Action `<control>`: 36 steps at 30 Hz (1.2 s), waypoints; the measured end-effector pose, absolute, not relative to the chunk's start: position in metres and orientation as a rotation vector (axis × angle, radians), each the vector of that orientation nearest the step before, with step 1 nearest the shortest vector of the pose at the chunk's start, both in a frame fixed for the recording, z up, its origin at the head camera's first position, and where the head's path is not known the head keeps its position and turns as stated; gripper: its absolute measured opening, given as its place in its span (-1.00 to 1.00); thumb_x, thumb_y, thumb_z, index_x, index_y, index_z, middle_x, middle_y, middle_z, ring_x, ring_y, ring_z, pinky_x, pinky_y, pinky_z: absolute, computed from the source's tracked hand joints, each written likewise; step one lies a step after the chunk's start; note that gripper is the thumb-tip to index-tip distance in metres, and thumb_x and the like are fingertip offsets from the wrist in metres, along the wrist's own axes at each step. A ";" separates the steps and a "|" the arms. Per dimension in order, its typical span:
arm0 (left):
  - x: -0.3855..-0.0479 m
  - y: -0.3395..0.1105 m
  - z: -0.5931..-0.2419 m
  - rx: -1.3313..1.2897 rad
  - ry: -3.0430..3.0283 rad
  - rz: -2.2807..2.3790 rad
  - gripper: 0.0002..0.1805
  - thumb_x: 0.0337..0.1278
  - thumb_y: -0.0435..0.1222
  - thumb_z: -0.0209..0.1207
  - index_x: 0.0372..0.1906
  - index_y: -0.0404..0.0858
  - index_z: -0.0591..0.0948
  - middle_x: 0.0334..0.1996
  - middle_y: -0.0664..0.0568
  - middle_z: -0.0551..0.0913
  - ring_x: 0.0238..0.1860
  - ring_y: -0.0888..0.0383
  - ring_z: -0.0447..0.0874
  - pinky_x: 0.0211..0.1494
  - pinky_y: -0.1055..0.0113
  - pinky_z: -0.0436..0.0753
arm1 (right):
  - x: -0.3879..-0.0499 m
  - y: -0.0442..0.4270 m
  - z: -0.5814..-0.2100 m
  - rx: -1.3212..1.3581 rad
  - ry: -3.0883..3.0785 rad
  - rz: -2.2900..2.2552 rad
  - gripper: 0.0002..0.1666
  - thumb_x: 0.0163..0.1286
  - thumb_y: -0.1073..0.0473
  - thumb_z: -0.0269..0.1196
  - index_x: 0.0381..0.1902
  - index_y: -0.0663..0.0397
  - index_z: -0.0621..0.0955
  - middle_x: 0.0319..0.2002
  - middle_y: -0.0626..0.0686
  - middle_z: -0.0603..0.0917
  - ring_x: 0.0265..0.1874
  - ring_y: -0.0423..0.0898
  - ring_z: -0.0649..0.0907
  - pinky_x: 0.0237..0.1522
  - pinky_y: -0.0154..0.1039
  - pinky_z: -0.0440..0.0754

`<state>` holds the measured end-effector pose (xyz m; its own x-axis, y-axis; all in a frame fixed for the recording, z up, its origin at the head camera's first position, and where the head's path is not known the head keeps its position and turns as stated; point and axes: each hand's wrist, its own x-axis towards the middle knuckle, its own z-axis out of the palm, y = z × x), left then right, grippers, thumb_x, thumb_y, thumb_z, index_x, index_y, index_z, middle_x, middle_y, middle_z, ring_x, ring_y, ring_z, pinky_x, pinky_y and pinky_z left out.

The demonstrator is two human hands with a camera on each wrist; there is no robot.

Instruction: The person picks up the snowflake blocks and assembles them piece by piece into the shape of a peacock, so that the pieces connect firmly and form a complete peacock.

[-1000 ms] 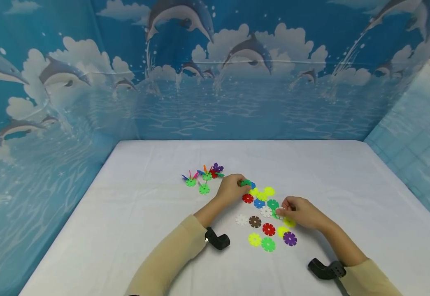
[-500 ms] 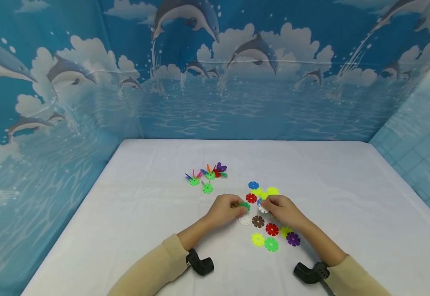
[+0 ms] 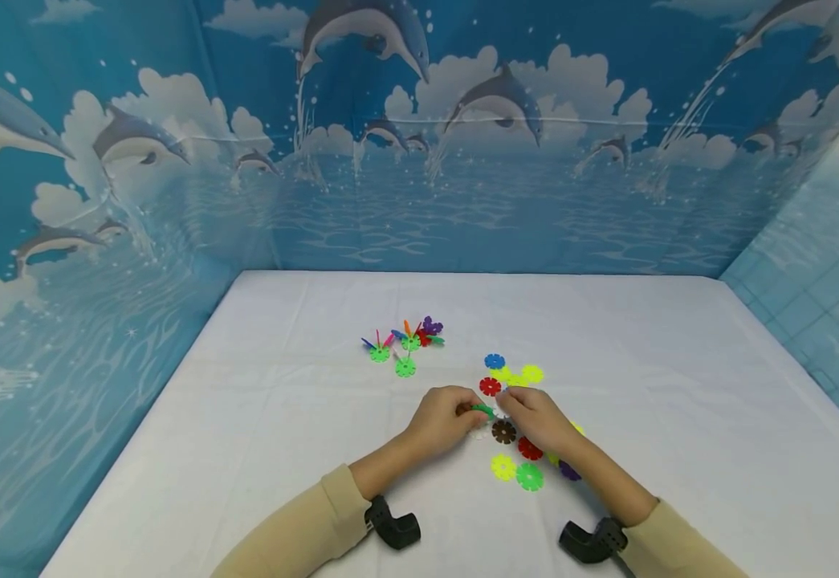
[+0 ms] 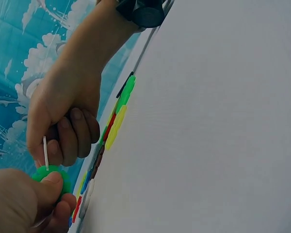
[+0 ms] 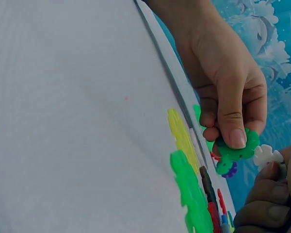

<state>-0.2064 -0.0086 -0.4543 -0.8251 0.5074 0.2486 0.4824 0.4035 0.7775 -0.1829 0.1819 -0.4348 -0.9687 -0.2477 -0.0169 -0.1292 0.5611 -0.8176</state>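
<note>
Both pinching: left hand [image 3: 444, 417] grips flat green disc [image 5: 250, 145], right hand [image 3: 539, 419] thin white disc [image 5: 267, 156], notched plastic, roughly edge-on to green, above creased white cloth [image 3: 679, 361].

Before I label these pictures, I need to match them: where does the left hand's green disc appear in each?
Head: green disc, below and right of centre.
Left wrist: green disc, lower left.
Right wrist: green disc, right side, below mid-height.
Shared landmark: the right hand, close by it in all three.

Green disc [image 5: 250, 144], white disc [image 5: 267, 156], brown disc [image 3: 503, 432], white tabletop [image 3: 679, 385], beige sleeves [image 3: 299, 518], blue dolphin-and-cloud-patterned backdrop [image 3: 419, 209]
</note>
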 end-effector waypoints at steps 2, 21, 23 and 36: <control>-0.206 -0.008 -0.453 0.932 2.620 1.428 -0.92 0.16 -0.32 0.33 -0.41 -0.23 0.71 -0.54 0.22 0.59 -0.52 0.38 0.42 -0.40 0.50 0.47 | -0.183 0.182 -0.435 -0.346 2.666 -1.363 -0.56 0.55 0.14 -0.05 -0.58 0.15 0.38 -0.71 -0.08 0.26 -0.72 -0.20 0.23 -0.62 -0.36 0.21; -0.198 -0.009 -0.454 1.138 2.666 1.409 -0.94 0.17 -0.37 0.30 -0.39 -0.27 0.68 -0.48 0.11 0.65 -0.48 0.40 0.45 -0.36 0.57 0.47 | -0.172 0.170 -0.433 -0.486 2.896 -1.206 -0.58 0.54 0.20 -0.08 -0.61 0.03 0.33 -0.72 -0.11 0.23 -0.73 -0.22 0.23 -0.61 -0.37 0.18; -0.197 -0.008 -0.455 1.145 2.659 1.416 -0.93 0.17 -0.39 0.30 -0.40 -0.28 0.66 -0.52 0.10 0.62 -0.51 0.40 0.45 -0.38 0.58 0.47 | -0.171 0.167 -0.433 -0.468 2.920 -1.186 -0.58 0.54 0.22 -0.09 -0.61 0.03 0.32 -0.71 -0.10 0.23 -0.72 -0.21 0.23 -0.59 -0.37 0.18; -0.194 -0.005 -0.461 1.105 2.603 1.536 -0.93 0.20 -0.36 0.29 -0.38 -0.27 0.68 -0.50 0.10 0.63 -0.49 0.38 0.48 -0.38 0.54 0.50 | -0.175 0.179 -0.427 -0.438 2.778 -1.261 -0.54 0.58 0.09 -0.07 -0.58 0.08 0.36 -0.69 -0.07 0.28 -0.72 -0.19 0.27 -0.58 -0.34 0.25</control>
<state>-0.1935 -0.0047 -0.4614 -0.7617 0.5181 0.3891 0.5911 0.3096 0.7449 -0.1747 0.1791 -0.4273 -0.9579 -0.2803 0.0624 -0.2314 0.6249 -0.7456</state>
